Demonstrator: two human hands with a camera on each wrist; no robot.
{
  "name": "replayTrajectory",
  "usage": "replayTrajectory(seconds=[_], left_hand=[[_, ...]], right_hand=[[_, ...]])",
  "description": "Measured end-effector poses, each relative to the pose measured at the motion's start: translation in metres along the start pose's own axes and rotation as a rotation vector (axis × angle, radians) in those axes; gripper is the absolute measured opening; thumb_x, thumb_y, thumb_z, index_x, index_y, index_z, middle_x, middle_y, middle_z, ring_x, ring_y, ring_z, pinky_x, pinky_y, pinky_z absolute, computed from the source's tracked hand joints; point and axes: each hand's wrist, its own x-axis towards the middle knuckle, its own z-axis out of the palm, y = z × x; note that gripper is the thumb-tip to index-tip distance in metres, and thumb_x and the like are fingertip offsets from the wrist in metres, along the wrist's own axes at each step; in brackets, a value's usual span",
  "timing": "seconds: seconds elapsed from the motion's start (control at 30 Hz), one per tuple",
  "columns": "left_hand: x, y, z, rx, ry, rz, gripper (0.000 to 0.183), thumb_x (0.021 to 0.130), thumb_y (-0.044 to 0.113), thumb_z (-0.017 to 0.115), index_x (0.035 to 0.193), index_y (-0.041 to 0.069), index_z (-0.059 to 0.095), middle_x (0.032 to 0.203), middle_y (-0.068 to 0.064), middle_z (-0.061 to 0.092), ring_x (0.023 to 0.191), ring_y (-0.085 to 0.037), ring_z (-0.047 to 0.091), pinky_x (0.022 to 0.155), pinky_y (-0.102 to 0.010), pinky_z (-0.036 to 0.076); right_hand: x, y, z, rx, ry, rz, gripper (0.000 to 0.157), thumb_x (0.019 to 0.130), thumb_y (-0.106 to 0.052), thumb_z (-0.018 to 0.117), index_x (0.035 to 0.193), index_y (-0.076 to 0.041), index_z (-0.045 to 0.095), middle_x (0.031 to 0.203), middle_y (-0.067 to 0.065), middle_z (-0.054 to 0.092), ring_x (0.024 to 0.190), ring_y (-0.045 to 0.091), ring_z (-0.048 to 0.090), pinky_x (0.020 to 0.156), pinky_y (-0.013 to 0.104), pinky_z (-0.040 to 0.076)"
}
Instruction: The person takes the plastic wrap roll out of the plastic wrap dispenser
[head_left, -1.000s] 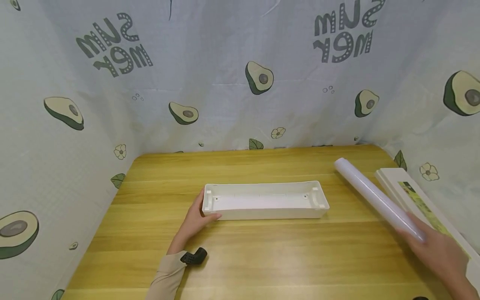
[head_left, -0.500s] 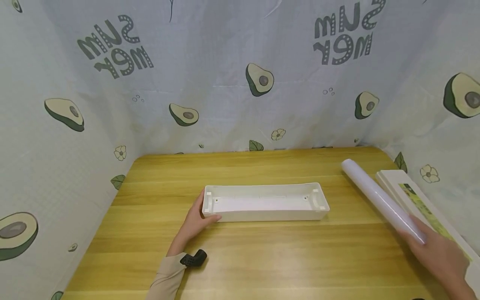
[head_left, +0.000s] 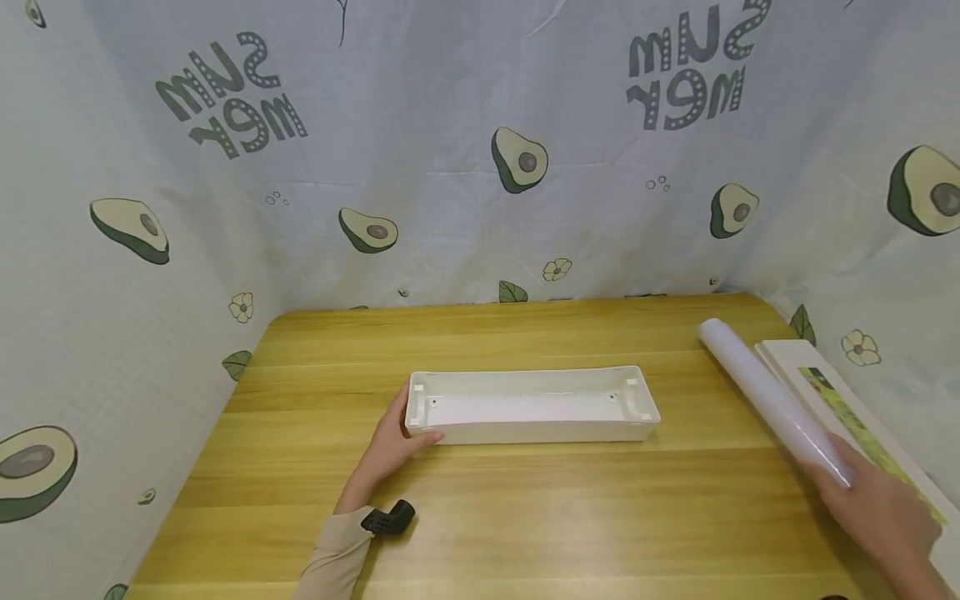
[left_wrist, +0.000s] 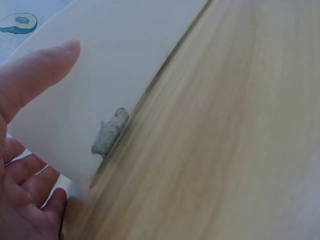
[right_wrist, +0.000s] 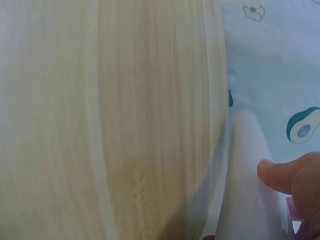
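Note:
A long white plastic box point(head_left: 532, 431), open at the top, lies crosswise on the wooden table in the head view. My left hand point(head_left: 390, 442) grips its left end, thumb on the front wall and the other fingers around the end. In the left wrist view the thumb point(left_wrist: 45, 70) lies flat on the white wall, close to a torn grey patch point(left_wrist: 110, 132). At the far right my right hand point(head_left: 873, 504) holds a roll of plastic film point(head_left: 772, 400) by its near end. The right wrist view shows that thumb on the roll point(right_wrist: 248, 200).
A flat white piece with a green label point(head_left: 832, 392) lies along the table's right edge, beside and partly under the roll. A printed avocado curtain point(head_left: 450, 208) hangs around the back and sides of the wooden table point(head_left: 525, 517).
The far end of the film roll has swung to the right, toward the white labelled piece. My left hand and the white box have stayed in place.

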Motion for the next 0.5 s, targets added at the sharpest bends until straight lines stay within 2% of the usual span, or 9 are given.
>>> replayTrajectory(seconds=[0.2,0.37,0.5], left_hand=[[-0.001,0.0001,-0.0006,0.014,-0.002,-0.006,0.101,0.076,0.016,0.078,0.152,0.012,0.011,0.154,-0.013,0.027,0.139,-0.03,0.031,0.113,-0.048,0.025],[-0.002,0.0001,-0.0006,0.008,-0.01,-0.004,0.102,0.076,0.016,0.078,0.152,0.011,0.01,0.154,-0.014,0.027,0.137,-0.031,0.033,0.111,-0.049,0.028],[-0.0012,-0.0012,0.0,0.018,0.001,0.014,0.104,0.075,0.022,0.079,0.152,0.012,0.01,0.153,-0.014,0.028,0.135,-0.03,0.036,0.109,-0.05,0.031]], right_hand=[[-0.0002,-0.0012,0.0012,-0.008,-0.055,0.053,0.073,0.093,-0.051,0.046,0.141,0.002,0.03,0.108,0.045,0.046,0.069,0.051,0.053,0.049,0.046,0.037],[0.0009,0.0002,0.003,-0.03,-0.132,0.136,0.079,0.093,-0.056,0.041,0.144,0.0,0.023,0.115,0.045,0.042,0.078,0.055,0.052,0.055,0.052,0.039],[0.003,-0.0008,0.0037,-0.033,-0.155,0.15,0.079,0.093,-0.054,0.041,0.145,0.001,0.019,0.121,0.044,0.039,0.083,0.057,0.05,0.058,0.055,0.041]])
